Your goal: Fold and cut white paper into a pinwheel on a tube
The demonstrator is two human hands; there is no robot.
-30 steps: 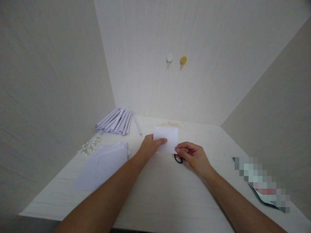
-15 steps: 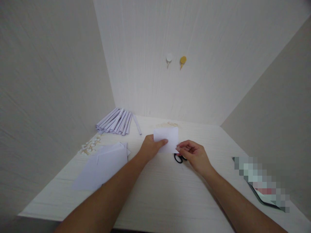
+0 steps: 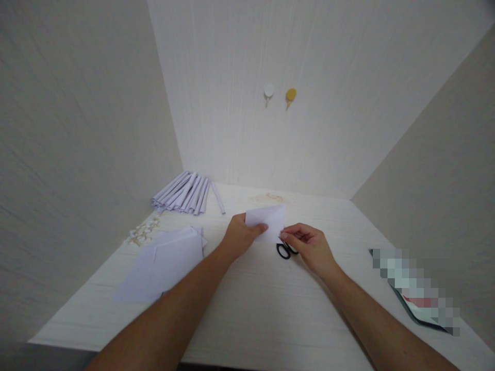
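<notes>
Paper [image 3: 270, 220] pinched at both ends, left hand [image 3: 242, 238] and right hand [image 3: 309, 247] gripping it. Long axis runs hand to hand. Scissors [image 3: 285, 251] just below the paper, nearer the right.

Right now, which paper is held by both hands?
The small white sheet at the centre, pinched between left hand and right hand; the flat stack and rolled bundle lie untouched.

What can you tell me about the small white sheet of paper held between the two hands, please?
The paper sheet is small, plain white and thin, roughly rectangular, with its top edge slanting up toward the right corner. It is held tilted over the table. The left hand grips its left side, thumb across the front; the right hand pinches its lower right corner. No print shows.
</notes>
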